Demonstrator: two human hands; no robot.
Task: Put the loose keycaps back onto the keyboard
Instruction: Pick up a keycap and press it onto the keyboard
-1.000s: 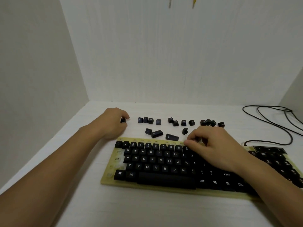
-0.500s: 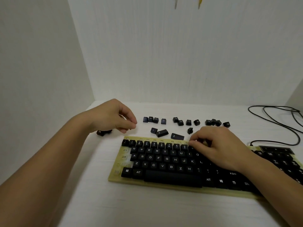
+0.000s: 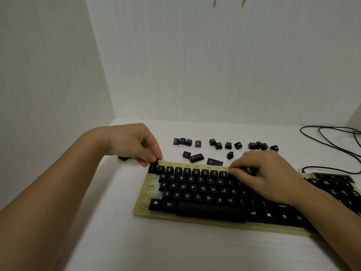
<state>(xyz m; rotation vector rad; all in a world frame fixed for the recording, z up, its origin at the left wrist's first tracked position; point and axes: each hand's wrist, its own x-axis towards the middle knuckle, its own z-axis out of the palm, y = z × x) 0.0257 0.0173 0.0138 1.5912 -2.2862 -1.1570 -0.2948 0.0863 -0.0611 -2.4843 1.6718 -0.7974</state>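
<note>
A black keyboard on a yellowish frame [image 3: 141, 210] lies on the white table. Its far row and left column show bare sockets. My left hand [image 3: 134, 146] pinches a small black keycap [image 3: 155, 163] just over the keyboard's far left corner. My right hand [image 3: 267, 175] rests on the number row with its fingers bent and tips down. What lies under them is hidden. Several loose keycaps [image 3: 197, 143] sit in a row behind the keyboard, with two wider keycaps [image 3: 196, 158] nearer to it. Another loose keycap [image 3: 124, 158] lies behind my left wrist.
A black cable [image 3: 332, 146] loops over the table at the right. White walls close off the left and the back. The numpad section [image 3: 336, 182] runs off the right edge of the view.
My left hand lifted a keycap from the left end of the loose row and brought it to the keyboard's far left corner. My right hand stayed on the number row.
</note>
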